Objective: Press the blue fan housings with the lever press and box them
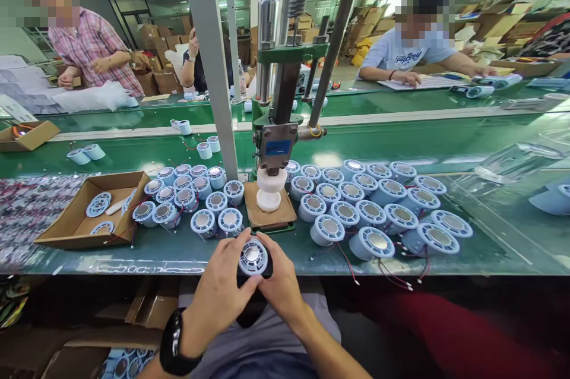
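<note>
Between my two hands, at the table's front edge, is a light-blue round housing with a slotted rim and a silver disc in its middle. My left hand curls round its left side, thumb at the near edge. Round the right side wraps my right hand, its thumb tip close to the left one. Just beyond stands a green hand press, its white plastic pusher above a white round seat on a cardboard-covered base. What lies under the held housing is mostly hidden.
Similar blue housings with thin wires stand left and right of the press. A cardboard box holds loose slotted rings. A grey post rises behind. Across the green bench sit co-workers, one in a light-blue shirt.
</note>
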The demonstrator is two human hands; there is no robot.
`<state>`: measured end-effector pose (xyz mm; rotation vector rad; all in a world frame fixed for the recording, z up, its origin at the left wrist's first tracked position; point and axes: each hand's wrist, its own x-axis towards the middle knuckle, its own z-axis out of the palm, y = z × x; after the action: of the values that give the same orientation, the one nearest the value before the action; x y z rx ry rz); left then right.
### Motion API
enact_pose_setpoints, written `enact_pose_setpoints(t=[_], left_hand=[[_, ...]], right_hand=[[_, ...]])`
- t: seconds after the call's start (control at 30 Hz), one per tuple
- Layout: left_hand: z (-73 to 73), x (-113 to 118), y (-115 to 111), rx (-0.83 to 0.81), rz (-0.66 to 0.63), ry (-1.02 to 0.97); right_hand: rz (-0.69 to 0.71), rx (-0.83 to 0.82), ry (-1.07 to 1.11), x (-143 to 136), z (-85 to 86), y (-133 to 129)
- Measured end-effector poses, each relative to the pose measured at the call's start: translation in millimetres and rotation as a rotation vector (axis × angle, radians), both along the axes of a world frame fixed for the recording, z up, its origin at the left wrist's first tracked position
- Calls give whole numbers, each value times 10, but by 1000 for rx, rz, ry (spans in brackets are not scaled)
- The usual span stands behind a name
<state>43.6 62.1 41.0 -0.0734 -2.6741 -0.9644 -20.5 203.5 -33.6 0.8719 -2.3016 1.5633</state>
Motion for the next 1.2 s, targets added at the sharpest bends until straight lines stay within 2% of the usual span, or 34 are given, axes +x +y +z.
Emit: enact_pose_setpoints(t=[0.13, 0.37, 0.5, 0.6, 0.67, 0.73, 0.83, 0.9, 0.97, 1.0, 1.07, 1.13, 1.2], left_hand=[[-76, -126, 48, -37, 4, -7], [-126, -114, 61, 158, 85, -74], [-345, -101, 139, 222, 110, -42], [-477, -100, 189, 231, 113, -17], [-444, -100, 188, 224, 126, -34], [-292, -115, 143, 204, 144, -47], [62, -245, -4, 197, 168, -11], [272, -455, -123, 221, 179, -6], [393, -747, -215, 274, 173, -33], [416, -903, -238, 316, 155, -44], [405, -1190, -228, 405, 85, -48], [358, -1403, -160, 473, -2, -42], [313, -1532, -76, 506, -85, -58]], right_hand=[[-46, -20, 37, 6, -66, -47], [-89, -30, 51, 44, -72, -49], [-40, 37, 91, 53, -58, -63], [67, 230, 123, -25, 124, 91], [157, 368, 140, -150, 457, 293], [130, 371, 229, -337, 1002, 517], [-145, 198, 508, -717, 2098, 719], [-323, 169, 643, -1036, 2834, 693], [-428, 129, 654, -1386, 3413, 556], [-412, 78, 603, -1556, 3616, 466], [-313, -17, 442, -1846, 3837, 285], [-216, -63, 319, -2037, 3863, 151], [-188, -76, 295, -2136, 3804, 80]])
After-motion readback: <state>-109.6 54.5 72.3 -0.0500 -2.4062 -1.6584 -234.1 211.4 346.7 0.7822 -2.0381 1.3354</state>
